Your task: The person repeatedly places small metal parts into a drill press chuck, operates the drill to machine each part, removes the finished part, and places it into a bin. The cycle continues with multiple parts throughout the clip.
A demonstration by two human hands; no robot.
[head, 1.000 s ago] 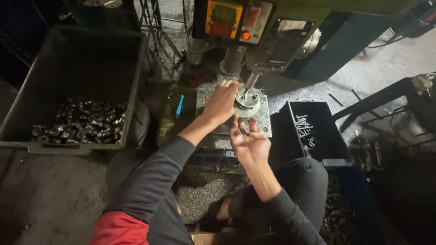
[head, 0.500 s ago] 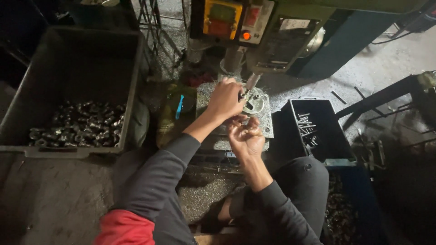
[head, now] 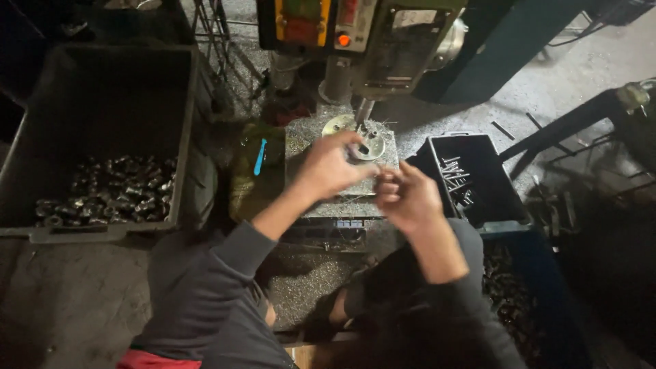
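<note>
Head view: left hand (head: 328, 167) was on the drill table (head: 307, 147), fingers curled over the round metal fixture (head: 362, 140) under the spindle (head: 364, 109); looked like it was gripping a small part there, can't confirm the part itself. Right hand (head: 404, 195) had pulled back toward the near right since a second ago, when it sat close under the left at the fixture. It was now just beside the table's right edge, fingers pinched together, possibly on something small, can't tell what. Reads as the part swap at the fixture being mid-way, left hand doing the seating.

Room: grey bin (head: 102, 137) of metal pieces (head: 109, 191) well left, apart from the table. Black tray (head: 478, 178) with thin rods (head: 454, 178) just right of the table, near the right hand. Blue crate (head: 540, 301) of parts near right. Spindle directly over the left fingers, tight there. Swarf on the floor below.
</note>
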